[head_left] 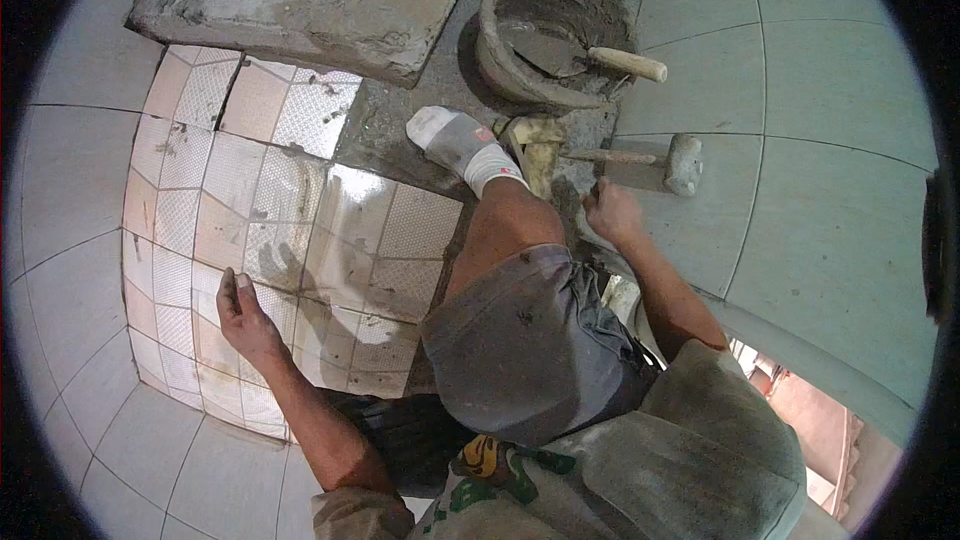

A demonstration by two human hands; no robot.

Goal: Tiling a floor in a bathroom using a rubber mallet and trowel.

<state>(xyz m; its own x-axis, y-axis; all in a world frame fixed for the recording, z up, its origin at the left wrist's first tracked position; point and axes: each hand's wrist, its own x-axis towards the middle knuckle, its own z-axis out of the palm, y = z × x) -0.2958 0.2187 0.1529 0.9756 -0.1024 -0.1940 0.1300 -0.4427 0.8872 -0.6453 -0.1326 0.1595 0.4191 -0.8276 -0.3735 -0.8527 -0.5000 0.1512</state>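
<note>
The tiles (230,165) cover the floor on the person's left, between the rough slab (290,20) and the near wall. Over them hovers the left hand (250,322), its fingers raised and close together, its shadow falling on the tiles. A socked foot (460,145) rests on the dirty floor just beyond their right edge. The right hand (612,212) is near the mallet (684,165); its fingers look curled, but I cannot tell whether they grip anything. Farther out, a bucket (490,50) holds mortar (530,15) and a trowel (625,63).
</note>
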